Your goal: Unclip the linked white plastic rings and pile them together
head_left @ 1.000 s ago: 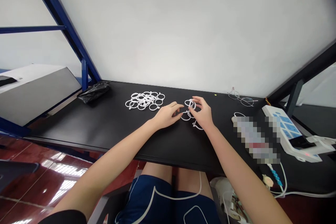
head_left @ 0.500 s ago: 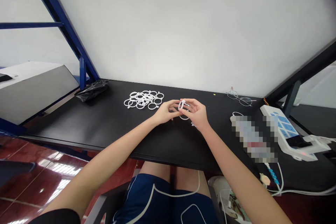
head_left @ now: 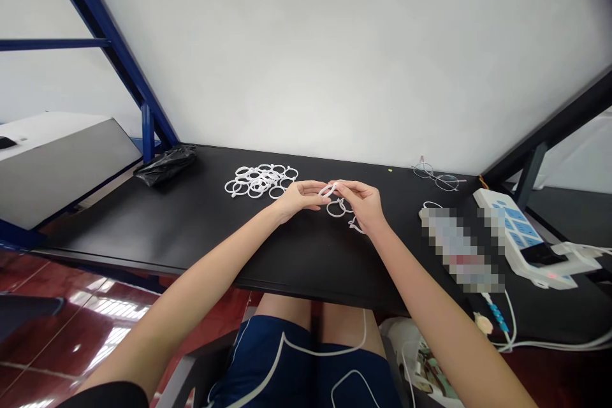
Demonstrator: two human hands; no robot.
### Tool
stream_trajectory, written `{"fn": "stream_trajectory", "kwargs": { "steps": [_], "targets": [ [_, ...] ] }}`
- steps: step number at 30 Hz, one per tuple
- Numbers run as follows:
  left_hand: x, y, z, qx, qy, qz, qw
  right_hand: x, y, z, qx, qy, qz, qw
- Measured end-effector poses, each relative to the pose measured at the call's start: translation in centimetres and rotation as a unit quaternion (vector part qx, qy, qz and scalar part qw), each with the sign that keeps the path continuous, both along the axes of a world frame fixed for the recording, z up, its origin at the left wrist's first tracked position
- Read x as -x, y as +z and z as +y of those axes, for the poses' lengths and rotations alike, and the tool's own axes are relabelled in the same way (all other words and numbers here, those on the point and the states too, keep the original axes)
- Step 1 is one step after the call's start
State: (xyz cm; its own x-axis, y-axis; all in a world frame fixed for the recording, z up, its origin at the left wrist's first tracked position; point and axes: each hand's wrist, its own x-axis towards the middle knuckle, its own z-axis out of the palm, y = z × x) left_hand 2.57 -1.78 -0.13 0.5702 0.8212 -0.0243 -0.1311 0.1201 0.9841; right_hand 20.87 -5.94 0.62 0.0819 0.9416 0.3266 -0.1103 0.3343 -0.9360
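Above the table, my left hand [head_left: 301, 197] and my right hand [head_left: 362, 201] hold one white plastic curtain ring [head_left: 327, 190] between them. My left thumb and fingers close on its left side. My right thumb and forefinger pinch its other end, where a small eyelet seems to sit, mostly hidden by the fingers. Just under my right hand lie a few more white rings [head_left: 336, 208], partly covered by it. To the left of my left hand spreads a loose pile of similar rings [head_left: 258, 182], each with a small knob or eyelet.
The black table [head_left: 201, 223] meets a pale wall. At its left end is a crumpled black plastic bag [head_left: 166, 166]. Toward the right lie eyeglasses [head_left: 435, 176], a blurred-out phone [head_left: 459, 248] with a cable, and a white power strip [head_left: 519, 236] with plugs.
The ring between my hands has turned from upright to a flatter, slanted position. My right fingers have closed in to a pinch, and more of the rings beneath now show.
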Motion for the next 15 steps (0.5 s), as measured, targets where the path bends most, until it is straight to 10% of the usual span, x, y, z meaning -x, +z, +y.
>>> {"fn": "stream_trajectory", "kwargs": {
  "steps": [15],
  "targets": [
    [0.2, 1.3, -0.1, -0.166, 0.048, 0.002, 0.985, 0.9, -0.6, -0.8, -0.092, -0.1, -0.157, 0.978]
  ]
}}
